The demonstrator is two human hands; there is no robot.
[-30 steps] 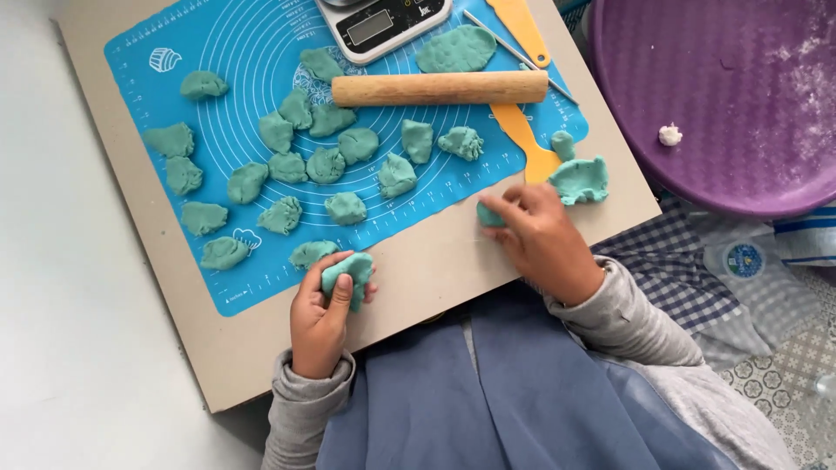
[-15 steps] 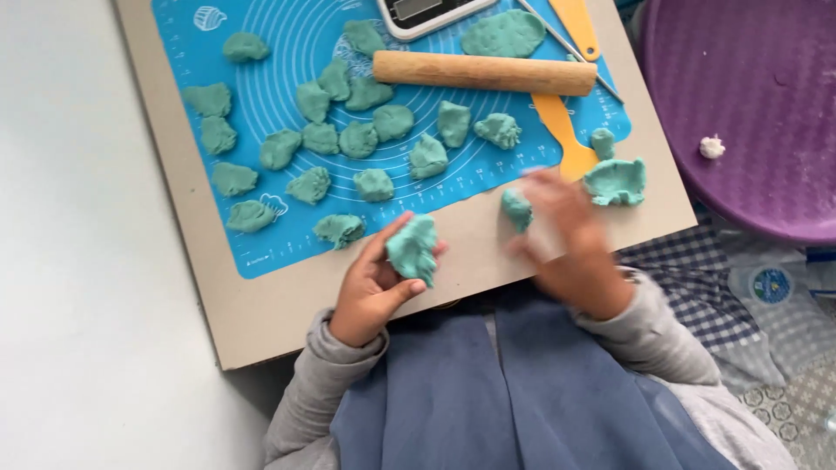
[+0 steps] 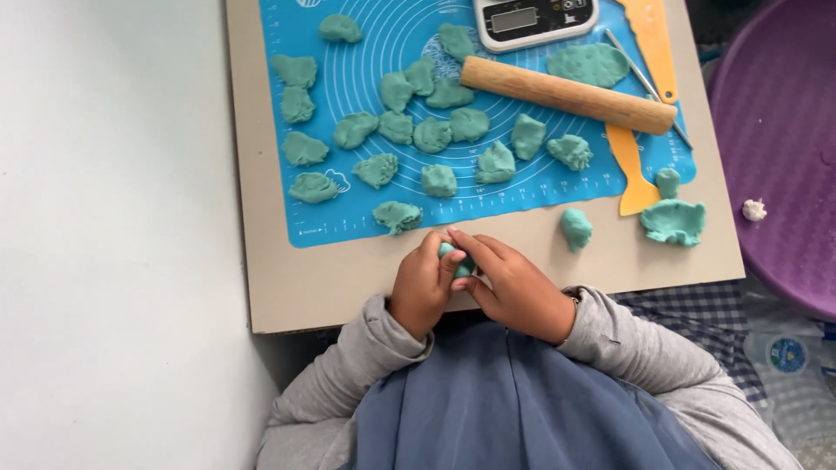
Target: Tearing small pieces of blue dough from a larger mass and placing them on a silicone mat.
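Dough piece pinched between left hand, right hand.

Soft, even daylight fills the scene; shadows are faint, falling toward 6 o'clock under the hands. Focus is sharp, no glare.

A home craft or baking corner, seen from above: a blue silicone pastry mat printed with measuring rings lies on a tan board set on a pale desk. A wooden rolling pin, a small digital kitchen scale, orange plastic scrapers and many small teal dough lumps crowd the mat. A purple plastic basin stands beside the board, over a blue checked cloth — household gear, not a commercial kitchen's.
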